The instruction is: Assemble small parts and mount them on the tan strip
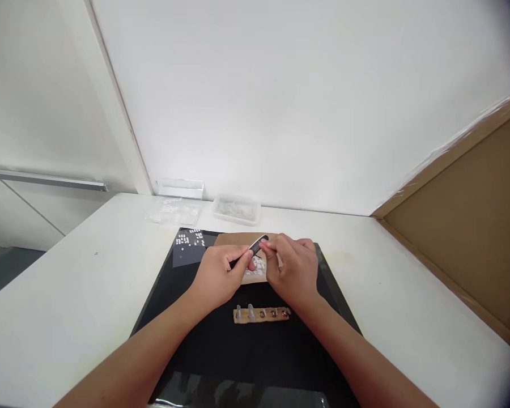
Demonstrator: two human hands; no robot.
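Over the black mat, my left hand (223, 269) is closed round a dark, slim strip with a pale edge that looks like a nail file (257, 245). Its rounded end points up and right. My right hand (295, 266) meets that end with thumb and fingers pinched; whatever small thing they hold, if any, is hidden. Below both hands lies a tan strip (257, 321) bearing two clear nail tips (251, 313) at its left and several shiny round spots to the right. Small white pieces (257, 266) lie on brown paper (232, 239) behind and between the hands.
The black mat (212, 351) covers the table's middle. A dark sheet with white stickers (189, 255) lies at its back left. Behind are a clear plastic bag (174, 211) and a shallow translucent box (237, 209) by the wall. A brown-framed board (459, 198) stands right.
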